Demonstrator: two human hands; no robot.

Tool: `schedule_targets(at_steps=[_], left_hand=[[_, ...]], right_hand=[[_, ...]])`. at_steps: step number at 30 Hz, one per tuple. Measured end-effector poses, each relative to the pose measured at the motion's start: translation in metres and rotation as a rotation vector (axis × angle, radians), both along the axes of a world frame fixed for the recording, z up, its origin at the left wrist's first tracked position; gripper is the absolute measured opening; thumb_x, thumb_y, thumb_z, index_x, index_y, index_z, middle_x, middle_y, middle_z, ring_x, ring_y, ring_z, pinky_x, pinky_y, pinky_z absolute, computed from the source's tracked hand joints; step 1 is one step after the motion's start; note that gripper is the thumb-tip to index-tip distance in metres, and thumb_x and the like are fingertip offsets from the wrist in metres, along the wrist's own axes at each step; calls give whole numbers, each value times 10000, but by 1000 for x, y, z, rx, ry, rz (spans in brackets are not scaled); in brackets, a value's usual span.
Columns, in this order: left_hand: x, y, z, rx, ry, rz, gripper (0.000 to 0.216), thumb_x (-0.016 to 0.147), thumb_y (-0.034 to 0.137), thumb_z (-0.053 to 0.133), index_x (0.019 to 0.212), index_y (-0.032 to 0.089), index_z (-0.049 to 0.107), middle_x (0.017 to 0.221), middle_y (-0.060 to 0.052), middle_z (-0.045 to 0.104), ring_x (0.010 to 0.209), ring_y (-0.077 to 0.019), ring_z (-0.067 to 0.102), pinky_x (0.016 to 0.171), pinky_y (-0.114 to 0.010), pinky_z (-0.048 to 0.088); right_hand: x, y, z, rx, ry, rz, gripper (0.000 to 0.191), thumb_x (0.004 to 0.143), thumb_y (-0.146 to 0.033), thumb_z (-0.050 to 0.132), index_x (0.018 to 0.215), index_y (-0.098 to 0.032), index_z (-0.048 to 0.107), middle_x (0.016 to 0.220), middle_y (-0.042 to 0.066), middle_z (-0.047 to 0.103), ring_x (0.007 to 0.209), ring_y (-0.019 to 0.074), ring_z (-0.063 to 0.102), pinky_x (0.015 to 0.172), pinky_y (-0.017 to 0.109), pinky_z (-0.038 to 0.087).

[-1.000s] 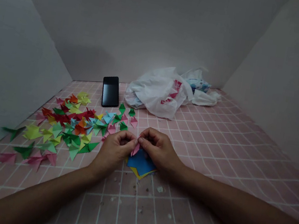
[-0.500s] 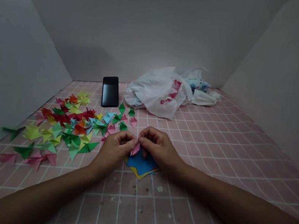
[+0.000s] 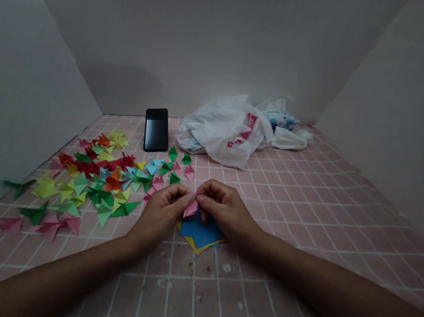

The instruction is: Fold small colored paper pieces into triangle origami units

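Pink folded paper (image 3: 191,209) pinched by left hand (image 3: 161,216) and right hand (image 3: 225,210), above blue origami paper (image 3: 199,232).
Both hands were closed, fingertips gripping the pink piece; yellow paper (image 3: 192,243) showed under the blue sheet. Folded paper triangles (image 3: 97,179) lay scattered left of the hands, below a black smartphone (image 3: 157,129). Crumpled white plastic bag (image 3: 217,129) sat at the back, its red print (image 3: 249,127) unreadable, with a blue-printed packet (image 3: 280,119) just behind it. Everything lay on a pink tiled surface (image 3: 289,205).
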State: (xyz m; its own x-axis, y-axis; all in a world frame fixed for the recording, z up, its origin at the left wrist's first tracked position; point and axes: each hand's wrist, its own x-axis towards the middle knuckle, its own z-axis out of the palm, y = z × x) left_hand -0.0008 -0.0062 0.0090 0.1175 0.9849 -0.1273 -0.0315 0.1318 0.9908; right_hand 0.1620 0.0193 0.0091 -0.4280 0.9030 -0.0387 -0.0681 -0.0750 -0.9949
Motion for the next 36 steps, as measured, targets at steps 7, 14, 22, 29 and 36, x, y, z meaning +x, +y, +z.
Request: schedule_targets(at_steps=[7,14,22,29,36], left_hand=[[3,3,3,11,37,61,225,734,352,748,728,156,637,676,11,624,599,-110,561,574,-224,439],[2,3,-2,33,64,28,203,751,337,728,713,163,630,650,15,616,571,-106,546,553,-223,420],[2,1,3,122,195,65,189,766,321,713,706,166,624,646,14,603,587,-112,526,550,-216,405],[1,0,-1,185,283,69,185,791,323,700,703,178,628,661,2,613,606,-130,542,561,-228,418],[0,-3,2,357,516,46,155,835,232,629,694,189,583,685,0,589,624,-140,565,584,-249,421]], right_hand=[[0,-1,-1,10,30,1,124,804,-284,626,812,-187,550,566,-59,547,487,92,490,517,230,380],[-1,-1,4,18,-16,-37,118,779,-270,641,786,-193,552,617,-50,545,507,91,493,510,234,382],[0,-1,6,43,-44,-52,120,766,-284,632,780,-182,570,609,-46,538,517,98,488,520,243,380],[0,1,4,66,-86,-68,86,755,-266,621,767,-189,584,601,-40,540,534,112,480,520,249,374],[-1,1,1,151,-187,-117,27,743,-213,579,745,-190,591,619,-25,550,568,122,479,533,250,372]])
